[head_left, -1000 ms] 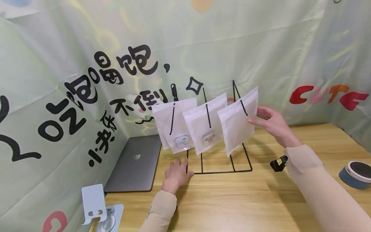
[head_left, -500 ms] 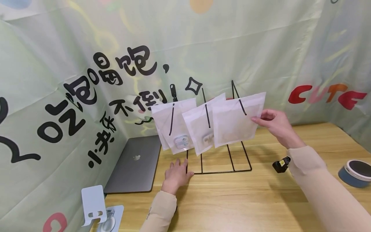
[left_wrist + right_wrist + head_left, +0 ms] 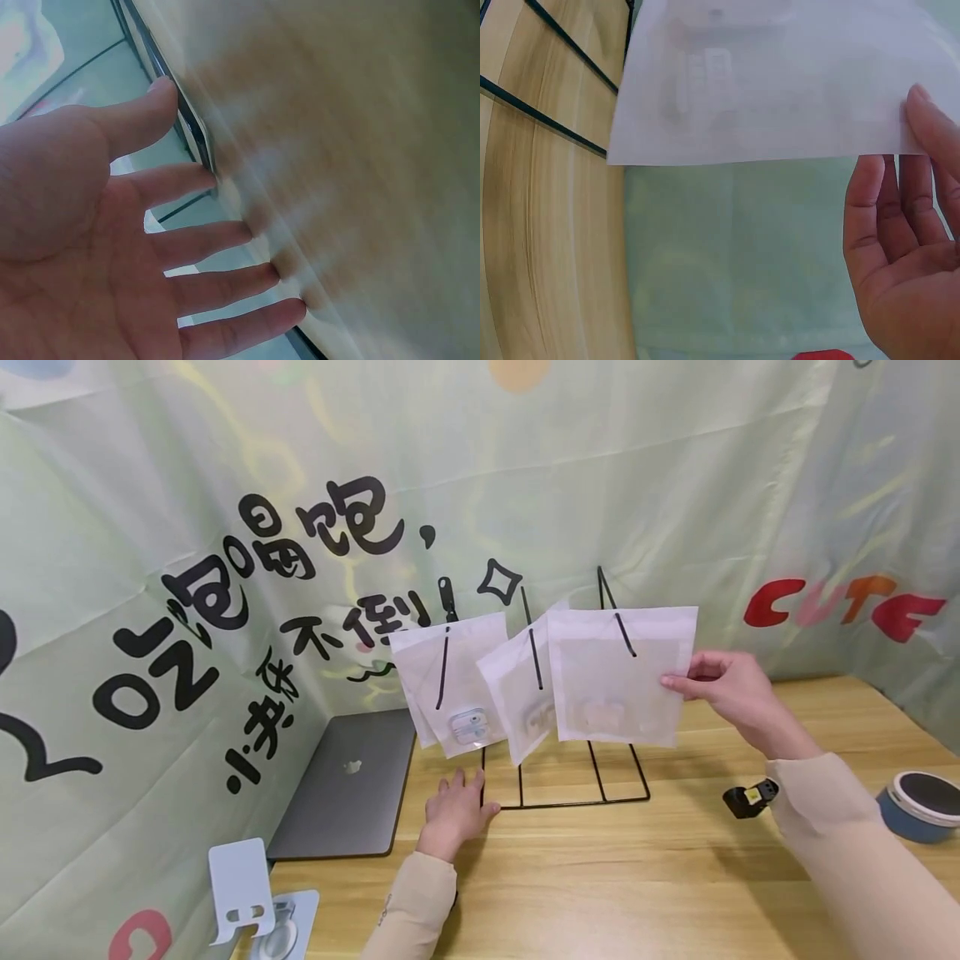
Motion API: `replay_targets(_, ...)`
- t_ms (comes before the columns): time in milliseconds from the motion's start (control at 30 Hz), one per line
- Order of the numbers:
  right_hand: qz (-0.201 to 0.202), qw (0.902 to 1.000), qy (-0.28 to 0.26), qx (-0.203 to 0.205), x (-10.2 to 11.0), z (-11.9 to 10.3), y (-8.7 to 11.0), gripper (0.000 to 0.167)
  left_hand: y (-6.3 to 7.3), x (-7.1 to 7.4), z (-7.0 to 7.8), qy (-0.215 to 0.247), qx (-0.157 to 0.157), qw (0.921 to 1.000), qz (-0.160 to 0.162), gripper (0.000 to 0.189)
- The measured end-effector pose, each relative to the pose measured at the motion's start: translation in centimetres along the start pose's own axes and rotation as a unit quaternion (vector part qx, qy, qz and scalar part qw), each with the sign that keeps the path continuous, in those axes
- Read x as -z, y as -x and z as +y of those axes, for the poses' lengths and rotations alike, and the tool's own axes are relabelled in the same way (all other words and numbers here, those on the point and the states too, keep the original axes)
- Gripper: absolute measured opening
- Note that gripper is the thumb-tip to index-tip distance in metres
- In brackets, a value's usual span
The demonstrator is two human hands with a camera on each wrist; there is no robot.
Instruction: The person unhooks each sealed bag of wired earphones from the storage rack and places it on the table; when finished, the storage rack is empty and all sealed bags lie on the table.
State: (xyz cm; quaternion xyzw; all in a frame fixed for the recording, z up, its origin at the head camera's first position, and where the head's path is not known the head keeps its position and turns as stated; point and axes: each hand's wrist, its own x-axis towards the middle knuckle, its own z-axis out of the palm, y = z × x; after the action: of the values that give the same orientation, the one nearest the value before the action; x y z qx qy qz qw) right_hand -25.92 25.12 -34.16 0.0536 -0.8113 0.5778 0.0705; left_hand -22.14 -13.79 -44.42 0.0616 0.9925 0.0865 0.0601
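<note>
A black wire display rack [image 3: 570,805] stands on the wooden table with white pouches on its hooks. The rightmost pouch [image 3: 622,668] faces forward on its hook. My right hand [image 3: 731,693] pinches that pouch's right edge between thumb and fingers, which also shows in the right wrist view. A middle pouch [image 3: 513,689] hangs at an angle, partly covered by the rightmost one. Farther left, a pouch [image 3: 468,668] shows small earphones through its lower part, with another pouch behind it. My left hand [image 3: 456,814] rests at the rack's front left corner, fingers extended, fingertips on the tabletop.
A closed grey laptop [image 3: 345,793] lies left of the rack. In front of it are a pale phone stand [image 3: 242,885] and a round white charging disc [image 3: 281,935]. A blue and white round container [image 3: 921,818] sits at the far right. Patterned cloth hangs behind.
My right hand has taken hold of the rightmost pouch's edge and moved slightly right and down. The pouch has swung from slanted to facing forward. My left hand has stayed put.
</note>
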Motion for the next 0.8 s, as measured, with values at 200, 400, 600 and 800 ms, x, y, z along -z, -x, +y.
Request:
replay_targets(200, -0.005, 0.9999, 0.007, 0.01, 0.3, -0.7, 1.4, 0.032, 0.1, 0.0, 0.0, -0.005, -0.002, 1.0, 0.0, 0.063)
replay_targets(400, 0.006, 0.9999, -0.002, 0.011, 0.3, -1.6, 2.7, 0.027, 0.3, 0.2, 0.0, 0.002, -0.002, 1.0, 0.0, 0.063)
replay_targets(600, 0.0, 0.9997, -0.007, 0.021, 0.5, -2.4, 3.7, 0.027, 0.2, 0.2, -0.1, 0.008, -0.002, 1.0, 0.002, 0.062)
replay_targets(800, -0.002, 0.9997, 0.005, 0.026, 0.4, -3.2, 4.8, 0.03, 0.2, 0.1, -0.1, 0.009, -0.004, 0.9999, 0.002, 0.062)
